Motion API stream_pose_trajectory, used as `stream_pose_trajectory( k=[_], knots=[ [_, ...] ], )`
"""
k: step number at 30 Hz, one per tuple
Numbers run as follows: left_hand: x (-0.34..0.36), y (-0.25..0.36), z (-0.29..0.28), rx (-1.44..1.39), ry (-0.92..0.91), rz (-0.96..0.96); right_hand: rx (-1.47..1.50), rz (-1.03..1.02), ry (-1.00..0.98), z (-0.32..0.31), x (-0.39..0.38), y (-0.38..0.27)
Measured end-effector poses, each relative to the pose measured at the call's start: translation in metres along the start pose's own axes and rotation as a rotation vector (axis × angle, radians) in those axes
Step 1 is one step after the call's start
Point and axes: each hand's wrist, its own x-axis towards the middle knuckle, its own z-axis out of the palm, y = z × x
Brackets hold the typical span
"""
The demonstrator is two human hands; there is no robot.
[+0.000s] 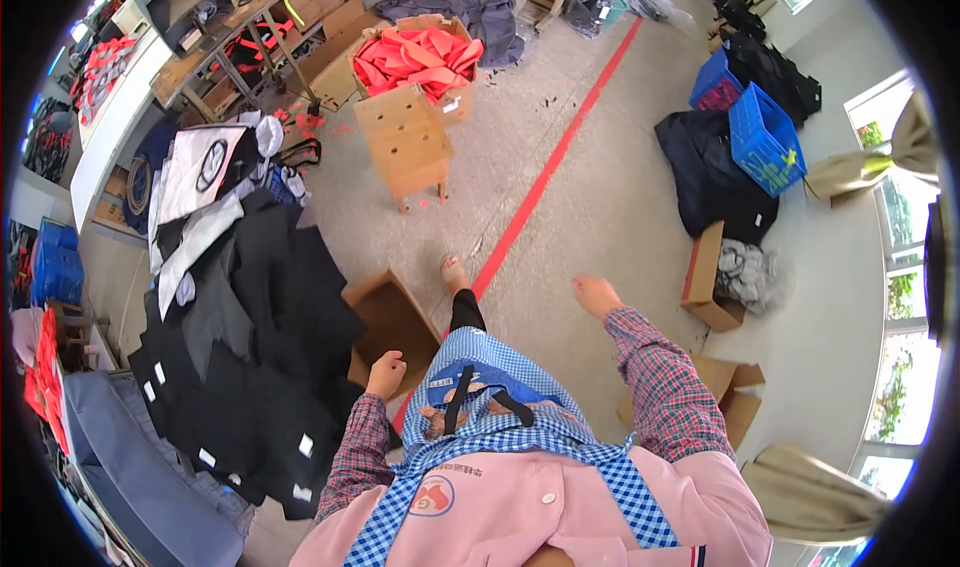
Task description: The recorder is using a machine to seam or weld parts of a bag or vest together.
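My left hand (pixel 388 373), with fingers curled and nothing visible in it, hangs by my blue checked apron (pixel 520 407), near an open cardboard box (pixel 385 322) and a big pile of black fabric pieces (pixel 250 357). Out over the floor on the other side, my right hand (pixel 597 295) is loosely open and holds nothing. My foot (pixel 452 272) stands beside a red floor line (pixel 545 177). Ahead, a wooden stool (pixel 402 132) sits before a box of red pieces (pixel 415 57).
Along the right wall are blue crates (pixel 765 142), dark bundles (pixel 710 177), a box with grey material (pixel 705 277) and a lower box (pixel 740 412). A long white table (pixel 100 157) and wooden bench (pixel 190 72) line the left. Bagged items (pixel 590 7) lie at the far end.
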Motion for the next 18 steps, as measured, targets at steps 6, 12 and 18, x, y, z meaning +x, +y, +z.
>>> stream_pose_trajectory(
  k=[6, 12, 18],
  knots=[
    [0.243, 0.045, 0.007, -0.032, 0.048, -0.084, -0.146, -0.181, -0.224, -0.002, 0.241, -0.01],
    [0.447, 0.147, 0.032, -0.566, -0.108, -0.56, -0.459, -0.159, -0.196, -0.015, 0.51, -0.006],
    [0.6, 0.187, 0.088, -1.295, 0.144, -0.836, -0.788, -0.405, 0.205, 0.01, 0.794, 0.001]
  ],
)
